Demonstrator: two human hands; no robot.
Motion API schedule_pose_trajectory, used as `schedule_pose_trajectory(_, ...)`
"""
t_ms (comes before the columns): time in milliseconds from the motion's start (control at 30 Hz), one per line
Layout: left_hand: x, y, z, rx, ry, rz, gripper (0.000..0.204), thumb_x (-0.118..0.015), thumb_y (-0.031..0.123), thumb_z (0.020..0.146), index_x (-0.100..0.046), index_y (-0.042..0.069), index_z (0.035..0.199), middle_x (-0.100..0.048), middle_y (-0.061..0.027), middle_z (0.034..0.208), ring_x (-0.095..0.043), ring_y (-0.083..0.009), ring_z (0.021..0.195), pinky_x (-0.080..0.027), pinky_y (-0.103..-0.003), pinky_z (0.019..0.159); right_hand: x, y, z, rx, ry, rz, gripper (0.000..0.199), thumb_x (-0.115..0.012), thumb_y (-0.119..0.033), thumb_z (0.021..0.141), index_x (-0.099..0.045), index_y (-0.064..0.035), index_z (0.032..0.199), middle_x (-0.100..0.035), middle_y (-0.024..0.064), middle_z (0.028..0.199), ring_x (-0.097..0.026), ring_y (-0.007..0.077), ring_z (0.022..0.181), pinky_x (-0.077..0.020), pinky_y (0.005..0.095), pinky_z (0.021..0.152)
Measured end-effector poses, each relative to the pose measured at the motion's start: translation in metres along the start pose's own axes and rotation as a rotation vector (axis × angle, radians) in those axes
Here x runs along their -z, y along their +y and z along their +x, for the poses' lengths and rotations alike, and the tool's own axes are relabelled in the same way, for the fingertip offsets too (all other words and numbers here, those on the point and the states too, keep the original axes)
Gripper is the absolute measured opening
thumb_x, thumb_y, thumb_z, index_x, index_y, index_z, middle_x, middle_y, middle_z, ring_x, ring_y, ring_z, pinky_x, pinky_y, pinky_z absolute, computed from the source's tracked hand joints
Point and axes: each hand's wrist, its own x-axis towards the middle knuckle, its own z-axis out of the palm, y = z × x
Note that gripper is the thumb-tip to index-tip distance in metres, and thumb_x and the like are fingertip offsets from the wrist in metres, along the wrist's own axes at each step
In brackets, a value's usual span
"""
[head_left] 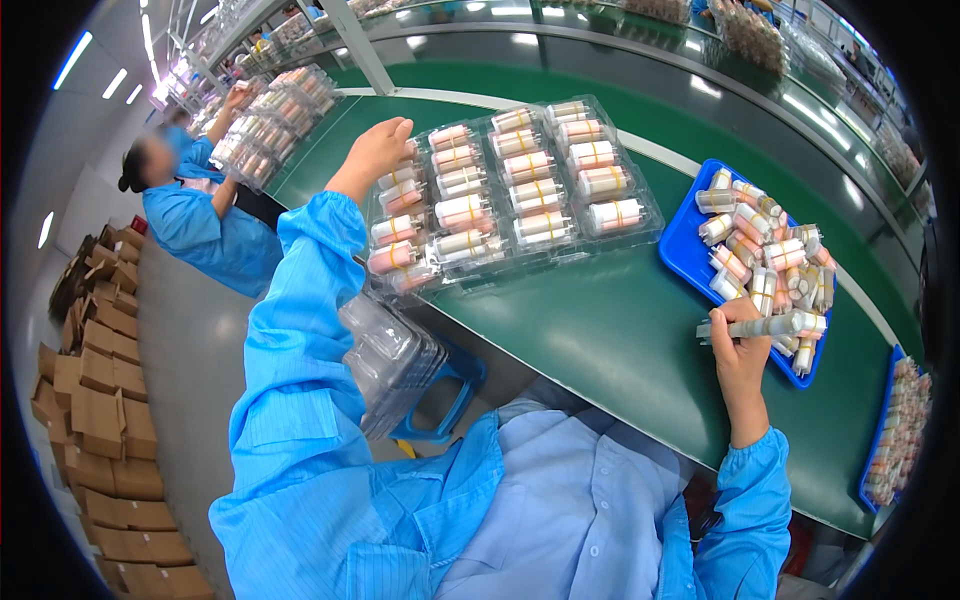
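My left hand (378, 155) is at the far left corner of a clear plastic tray (640, 215), its fingers curled downward; what they hold, if anything, is hidden. Rows of small tube bundles (462, 212), white, pink and cream with yellow bands, fill much of the tray. My right hand (738, 350) is closed around a long, pale greyish bundle of tubes (768, 326) over the near edge of a blue bin (682, 240). Heaped loosely in that bin are several similar banded bundles (752, 222).
A green work surface (560, 320) runs beneath the tray and bin. Another blue bin (880, 440) of bundles stands at the far right. Stacked clear trays (385, 350) rest on a blue stool (455, 390). At left, a co-worker (205, 215) handles a filled tray; cardboard boxes (110, 410) line the floor.
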Motion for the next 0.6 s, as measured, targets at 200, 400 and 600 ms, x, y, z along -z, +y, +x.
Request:
schedule_pose_trajectory(200, -0.023, -0.016, -0.013, 0.018, -0.248, -0.007, 0.073, -0.031, 0.065, 0.104, -0.048, 0.010, 0.148, -0.047, -0.0141, 0.155, -0.031, -0.0389, 0.149, -0.020, -0.058, 0.122, -0.004, -0.001, -0.001, 0.046, -0.035, -0.017, 0.014, -0.068, -0.002, 0.090, -0.060, -0.0005, 0.079, -0.056, 0.0077, 0.075, -0.052, 0.0172, 0.067, -0.0406, 0.0328, 0.060)
schedule_pose_trajectory(400, -0.018, 0.001, -0.013, 0.065, -0.257, 0.186, 0.080, -0.031, 0.071, 0.101, -0.042, 0.011, 0.152, -0.039, -0.0118, 0.160, -0.024, -0.0393, 0.153, -0.016, -0.068, 0.119, -0.002, 0.011, -0.004, 0.013, -0.028, -0.027, 0.013, -0.069, -0.003, 0.091, -0.060, -0.0011, 0.081, -0.058, 0.0076, 0.076, -0.054, 0.0180, 0.067, -0.0423, 0.0332, 0.061)
schedule_pose_trajectory(600, -0.061, 0.014, -0.002, 0.113, -0.134, 0.227, 0.067, -0.036, 0.060, 0.105, -0.039, 0.014, 0.153, -0.041, -0.0210, 0.155, -0.032, -0.0412, 0.148, -0.025, -0.065, 0.117, 0.001, 0.013, -0.006, 0.022, 0.007, -0.087, 0.014, -0.068, -0.005, 0.092, -0.059, -0.0022, 0.082, -0.059, 0.0072, 0.075, -0.056, 0.0171, 0.066, -0.0444, 0.0329, 0.062)
